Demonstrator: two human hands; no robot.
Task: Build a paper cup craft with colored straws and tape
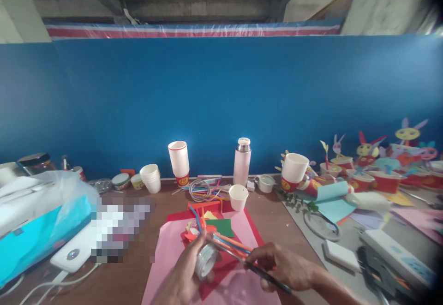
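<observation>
Though it is partly hidden, whitish roll (pixel 206 253) in grip of left hand (pixel 187 268), blurred black-handled tool (pixel 255 269) in right hand (pixel 282 267)

Glossy plastic tape (pixel 201 260), matt pink paper (pixel 166 254)

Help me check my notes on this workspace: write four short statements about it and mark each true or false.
1. The right hand holds a black-handled tool. True.
2. The left hand is empty. False: the left hand holds a pale round object.
3. The tall cup stack stands right of the flask in the picture. False: the tall cup stack stands left of the flask.
4. A pink sheet lies on the brown desk. True.
</observation>
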